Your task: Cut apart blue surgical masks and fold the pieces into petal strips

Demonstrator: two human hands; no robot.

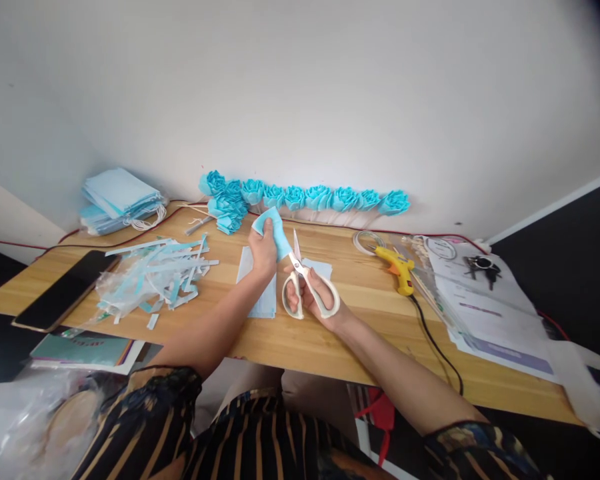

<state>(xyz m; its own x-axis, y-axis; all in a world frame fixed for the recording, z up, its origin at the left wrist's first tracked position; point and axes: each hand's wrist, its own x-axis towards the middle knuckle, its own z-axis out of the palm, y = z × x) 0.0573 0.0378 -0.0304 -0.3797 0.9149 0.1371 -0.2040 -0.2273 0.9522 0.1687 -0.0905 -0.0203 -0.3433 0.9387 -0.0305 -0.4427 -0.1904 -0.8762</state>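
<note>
My left hand [263, 248] pinches a folded piece of light blue fabric sheet [279, 235] above the middle of the table. White-handled scissors [325, 293] are in my right hand [313, 293], its fingers through the loops. Their blades stand apart at the lower right edge of the blue piece; one points up beside it, the other appears to lie at or behind it. Flat pale blue sheets [265, 300] lie on the table under my hands, partly hidden by them. Blue fabric roses [295, 197] on thin stems line the wall behind.
Cut blue and white strips [165, 273] are heaped at left, beside a black phone [63, 290]. Behind them sits a stack of blue masks [120, 197]. At right are a yellow glue gun [397, 267] with a black cord, papers [490, 307] and keys [483, 267].
</note>
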